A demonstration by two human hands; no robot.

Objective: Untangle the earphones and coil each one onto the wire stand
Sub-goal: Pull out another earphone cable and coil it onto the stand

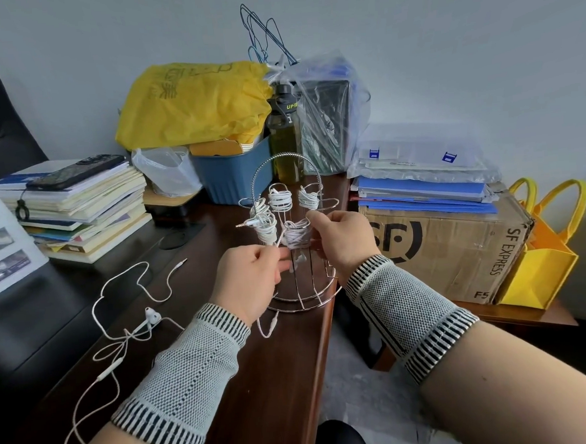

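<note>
Left hand (253, 275) pinches white earphone cord (279, 240); right hand (340, 236) grips chrome wire stand (299, 290). Keep tension even, I'd say, turns tight.

Shiny chromed metal wire stand (299, 290) on a glossy dark wood desk (260, 378); matt corrugated cardboard box (451, 246) beside.
</note>
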